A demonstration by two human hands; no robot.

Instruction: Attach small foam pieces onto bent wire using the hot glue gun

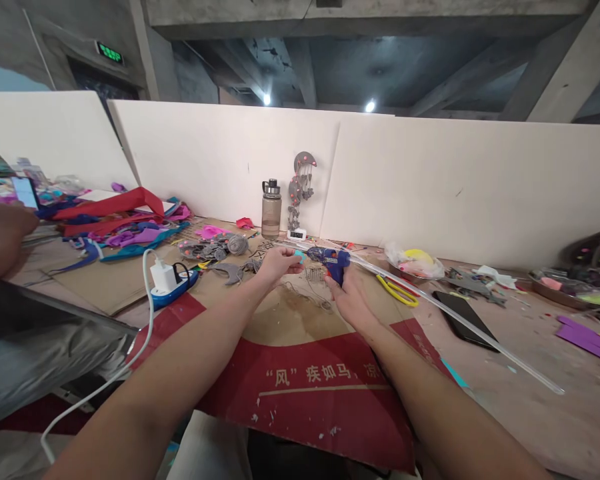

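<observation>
My right hand (349,293) grips a blue hot glue gun (336,261), its nozzle pointing left. A long clear glue stick (460,313) reaches from behind the gun toward the lower right. Pinched in the fingers of my left hand (279,262) is a small turquoise piece (299,256), close to the nozzle; I cannot make out its exact shape. Both hands are above a cardboard sheet (310,360) with a red printed edge. Grey thread (313,293) lies on the cardboard beneath the gun. Left of my left hand lies a grey crescent piece (229,273).
A water bottle (271,212) and a hanging grey ornament (300,190) stand by the white board. Yellow-handled scissors (397,291) and a black phone (465,319) lie right. A white charger (163,275) sits left, near fabric scraps (120,220) and another person's hand (5,223).
</observation>
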